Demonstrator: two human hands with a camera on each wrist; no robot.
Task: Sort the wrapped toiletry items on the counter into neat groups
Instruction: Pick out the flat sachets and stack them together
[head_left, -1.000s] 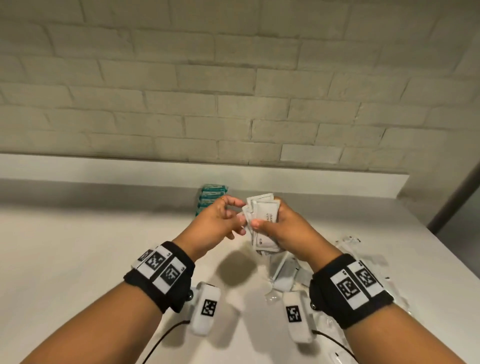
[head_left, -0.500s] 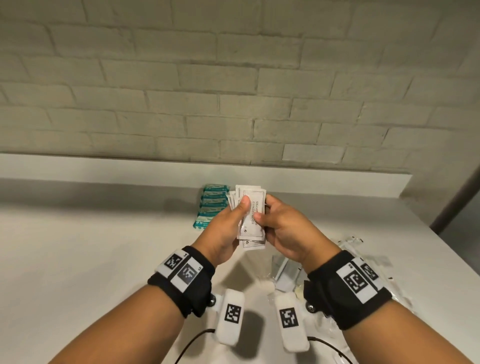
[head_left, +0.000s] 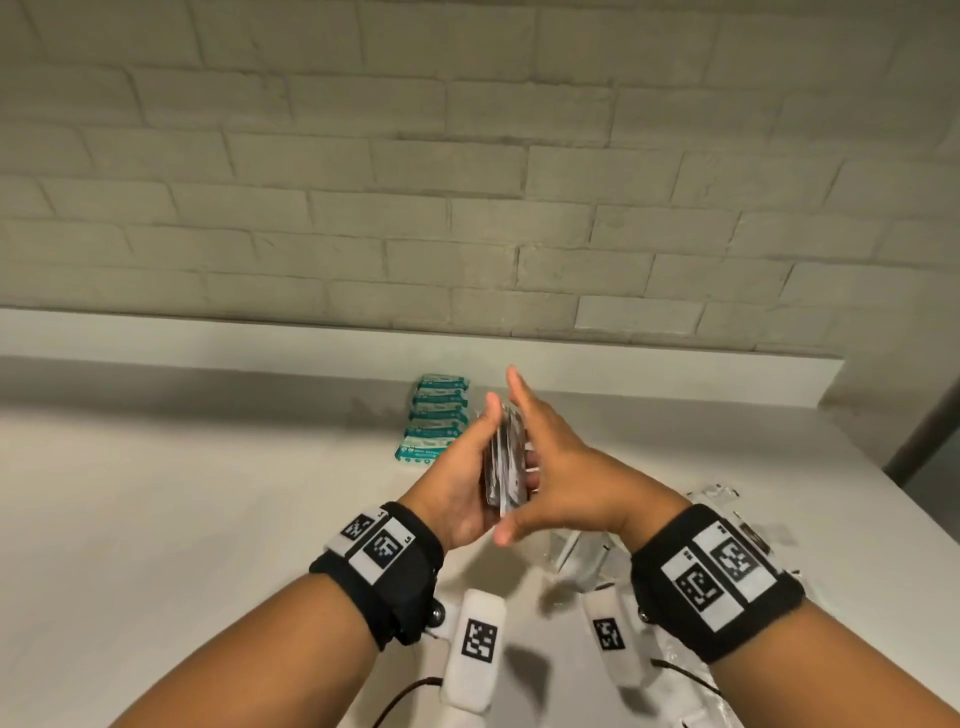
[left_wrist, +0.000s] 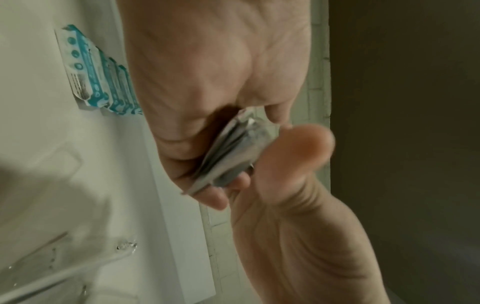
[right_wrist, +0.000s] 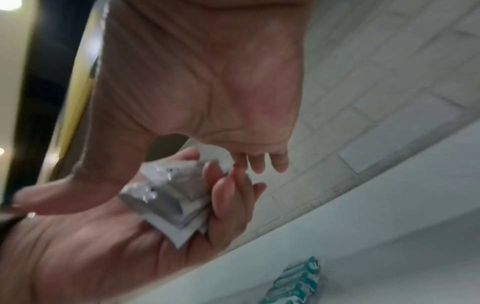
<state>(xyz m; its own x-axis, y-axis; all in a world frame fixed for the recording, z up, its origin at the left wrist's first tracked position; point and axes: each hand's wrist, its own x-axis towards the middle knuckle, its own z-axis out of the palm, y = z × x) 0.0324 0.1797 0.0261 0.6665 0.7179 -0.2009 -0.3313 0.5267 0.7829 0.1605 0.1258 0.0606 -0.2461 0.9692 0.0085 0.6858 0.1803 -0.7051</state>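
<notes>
A stack of white sachets (head_left: 505, 467) stands edge-on between my two hands, held above the counter (head_left: 208, 519). My left hand (head_left: 467, 462) grips the stack, with its fingers curled round the far side, as the right wrist view shows on the sachets (right_wrist: 168, 191). My right hand (head_left: 556, 457) lies flat against the stack's right face, fingers straight and thumb spread toward me. The left wrist view shows the sachets (left_wrist: 233, 148) fanned slightly. A neat row of teal packets (head_left: 436, 421) lies on the counter just left of my hands, near the back.
Clear plastic-wrapped items (head_left: 727, 499) lie scattered on the counter to the right, under and behind my right wrist. A raised white ledge (head_left: 208, 338) runs along the brick wall. The counter's right edge (head_left: 883, 499) slants close by.
The stack has turned from facing me to edge-on. My right hand let go its pinch and flattened against the stack. Both hands moved slightly forward.
</notes>
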